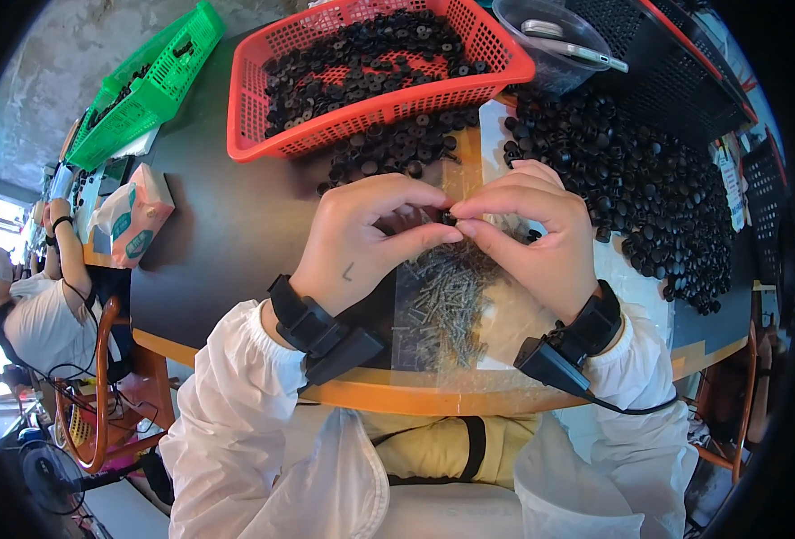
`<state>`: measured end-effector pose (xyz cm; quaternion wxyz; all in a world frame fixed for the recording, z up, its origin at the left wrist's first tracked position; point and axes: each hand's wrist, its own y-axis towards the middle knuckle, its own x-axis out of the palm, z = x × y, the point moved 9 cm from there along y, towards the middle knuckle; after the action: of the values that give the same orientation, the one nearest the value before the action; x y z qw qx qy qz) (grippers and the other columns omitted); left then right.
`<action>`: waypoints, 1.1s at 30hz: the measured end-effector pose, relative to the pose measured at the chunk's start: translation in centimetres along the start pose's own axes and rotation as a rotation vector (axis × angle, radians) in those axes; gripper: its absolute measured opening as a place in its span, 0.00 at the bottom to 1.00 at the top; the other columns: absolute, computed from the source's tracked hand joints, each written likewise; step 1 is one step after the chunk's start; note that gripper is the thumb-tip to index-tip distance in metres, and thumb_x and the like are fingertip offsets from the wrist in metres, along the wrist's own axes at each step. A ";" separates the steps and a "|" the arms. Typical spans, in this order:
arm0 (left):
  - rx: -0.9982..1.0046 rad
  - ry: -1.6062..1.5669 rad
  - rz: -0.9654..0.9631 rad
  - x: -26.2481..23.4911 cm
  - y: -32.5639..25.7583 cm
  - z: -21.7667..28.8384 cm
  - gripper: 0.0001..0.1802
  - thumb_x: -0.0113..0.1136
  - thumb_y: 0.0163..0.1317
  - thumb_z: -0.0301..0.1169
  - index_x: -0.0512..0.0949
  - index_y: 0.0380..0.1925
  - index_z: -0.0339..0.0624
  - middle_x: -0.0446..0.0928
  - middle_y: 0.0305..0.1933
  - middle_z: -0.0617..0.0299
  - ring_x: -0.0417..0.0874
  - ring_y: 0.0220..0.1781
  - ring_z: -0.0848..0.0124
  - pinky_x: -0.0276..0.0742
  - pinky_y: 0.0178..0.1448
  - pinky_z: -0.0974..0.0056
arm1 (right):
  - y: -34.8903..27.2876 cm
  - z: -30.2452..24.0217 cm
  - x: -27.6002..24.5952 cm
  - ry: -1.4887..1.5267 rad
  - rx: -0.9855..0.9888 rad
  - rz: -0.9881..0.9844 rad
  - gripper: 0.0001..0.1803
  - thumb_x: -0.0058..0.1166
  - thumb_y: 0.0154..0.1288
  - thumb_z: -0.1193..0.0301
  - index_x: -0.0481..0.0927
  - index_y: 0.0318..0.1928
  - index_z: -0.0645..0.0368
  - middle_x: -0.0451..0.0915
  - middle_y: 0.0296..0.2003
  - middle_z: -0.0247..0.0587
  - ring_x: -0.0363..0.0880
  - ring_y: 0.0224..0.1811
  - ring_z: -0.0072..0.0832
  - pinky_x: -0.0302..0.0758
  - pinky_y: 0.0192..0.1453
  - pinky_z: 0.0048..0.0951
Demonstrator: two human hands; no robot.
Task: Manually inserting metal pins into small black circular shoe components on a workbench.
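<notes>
Over the middle of the table my left hand (362, 235) and my right hand (534, 229) meet fingertip to fingertip. Both pinch a small black part (449, 217), mostly covered by the fingers, so its exact kind does not show. Just below the hands lies a heap of thin metal screws or pins (447, 305). Behind them, small black round pieces (393, 148) are strewn in front of a red plastic basket (371, 94), which holds many more. A large pile of black round caps (649, 184) spreads to the right of my right hand.
A green basket (150, 99) and a tissue pack (137, 216) stand at the left. A clear tub (555, 67) with a phone across it sits at the back, beside dark baskets (667, 72). Another person (43, 305) sits at the far left. The table's wooden edge (415, 398) runs before me.
</notes>
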<state>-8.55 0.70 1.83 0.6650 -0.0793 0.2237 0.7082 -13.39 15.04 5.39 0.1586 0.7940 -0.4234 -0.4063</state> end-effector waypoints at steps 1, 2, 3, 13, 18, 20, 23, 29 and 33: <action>0.000 -0.001 0.000 0.0 0.0 0.1 0.14 0.74 0.55 0.25 0.83 0.41 0.33 0.83 0.40 0.61 0.83 0.39 0.78 0.80 0.43 0.71 | 0.0 0.0 0.0 0.004 -0.001 -0.010 0.11 0.69 0.48 0.77 0.88 0.35 0.52 0.86 0.30 0.35 0.81 0.34 0.33 0.73 0.47 0.32; -0.002 0.004 0.000 0.0 0.1 0.2 0.14 0.74 0.55 0.26 0.83 0.41 0.33 0.83 0.40 0.62 0.83 0.38 0.78 0.80 0.43 0.71 | 0.0 0.0 0.1 0.004 0.000 -0.010 0.11 0.69 0.48 0.77 0.88 0.35 0.52 0.86 0.30 0.35 0.81 0.34 0.33 0.73 0.47 0.32; -0.006 0.010 0.000 0.0 0.1 0.2 0.14 0.74 0.55 0.26 0.83 0.41 0.33 0.83 0.40 0.62 0.83 0.38 0.78 0.80 0.43 0.71 | 0.0 0.1 0.1 0.001 -0.001 -0.004 0.11 0.69 0.48 0.76 0.88 0.35 0.52 0.86 0.31 0.34 0.81 0.34 0.33 0.73 0.47 0.32; -0.013 0.018 -0.015 0.4 0.0 -0.4 0.14 0.71 0.58 0.28 0.83 0.44 0.35 0.83 0.40 0.63 0.82 0.37 0.79 0.79 0.42 0.71 | -0.1 -1.1 -0.5 -0.279 0.010 0.021 0.21 0.69 0.48 0.77 0.86 0.46 0.50 0.86 0.34 0.26 0.78 0.37 0.27 0.66 0.64 0.40; -0.028 -0.004 -0.031 0.5 0.0 -0.4 0.12 0.68 0.60 0.25 0.81 0.43 0.34 0.81 0.41 0.63 0.81 0.35 0.79 0.79 0.39 0.72 | 0.0 -2.6 -0.5 -0.405 -0.138 0.047 0.16 0.70 0.44 0.75 0.87 0.38 0.48 0.84 0.34 0.23 0.74 0.38 0.30 0.67 0.61 0.41; -0.008 -0.007 -0.030 0.6 0.1 -0.3 0.12 0.67 0.60 0.24 0.81 0.43 0.34 0.80 0.41 0.62 0.81 0.36 0.78 0.79 0.39 0.72 | -0.1 -3.1 -0.3 -0.451 -0.198 0.037 0.15 0.70 0.42 0.75 0.87 0.35 0.48 0.83 0.33 0.23 0.74 0.39 0.31 0.67 0.59 0.41; 0.012 0.003 -0.030 0.6 0.1 -0.1 0.11 0.67 0.59 0.24 0.81 0.42 0.34 0.80 0.41 0.61 0.81 0.37 0.78 0.79 0.38 0.72 | -0.1 -3.1 -0.6 -0.466 -0.190 0.079 0.13 0.71 0.40 0.74 0.85 0.31 0.48 0.82 0.33 0.24 0.73 0.40 0.32 0.68 0.55 0.40; 0.056 0.039 -0.063 0.7 0.1 0.3 0.11 0.67 0.58 0.23 0.81 0.41 0.35 0.80 0.42 0.61 0.81 0.37 0.77 0.79 0.38 0.71 | -0.2 -1.7 -0.3 -0.376 -0.068 0.030 0.11 0.70 0.42 0.76 0.84 0.30 0.50 0.82 0.32 0.28 0.75 0.40 0.33 0.68 0.52 0.36; 0.091 0.056 -0.081 0.8 0.0 0.7 0.10 0.66 0.60 0.23 0.81 0.42 0.35 0.80 0.41 0.60 0.81 0.36 0.77 0.79 0.38 0.71 | -0.1 0.1 -0.1 -0.169 0.034 -0.036 0.10 0.69 0.45 0.76 0.84 0.30 0.52 0.83 0.31 0.30 0.76 0.39 0.33 0.68 0.52 0.35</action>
<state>-8.56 1.72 2.09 0.6893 -0.0778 0.2710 0.6673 -13.39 15.16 5.31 0.1015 0.7671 -0.4278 -0.4672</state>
